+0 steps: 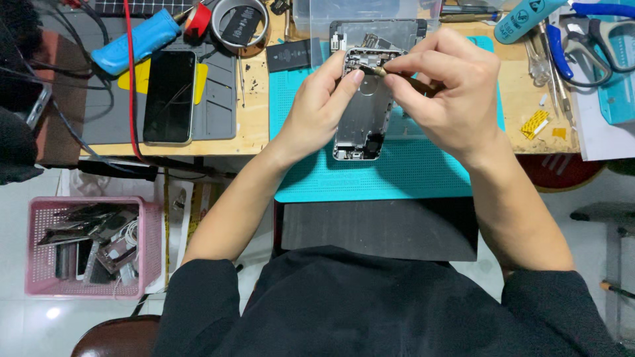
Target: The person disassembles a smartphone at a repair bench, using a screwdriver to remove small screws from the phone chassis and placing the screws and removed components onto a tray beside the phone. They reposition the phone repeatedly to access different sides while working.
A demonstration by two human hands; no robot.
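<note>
Down low, a pink basket [149,244] of phone parts sits on the floor. Up on the teal mat [370,178], the left hand [317,109] pinches the opened phone housing [360,116] by its edge, while the right hand [450,92] closes around a screwdriver [376,70], tip touching the housing's top. Farther left lies a dark phone [170,96].

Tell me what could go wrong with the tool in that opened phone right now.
The tool tip sits among small parts in the opened phone housing; a slip of the right hand might scratch them. The left hand steadies only one edge, so the housing could shift on the teal mat.
</note>
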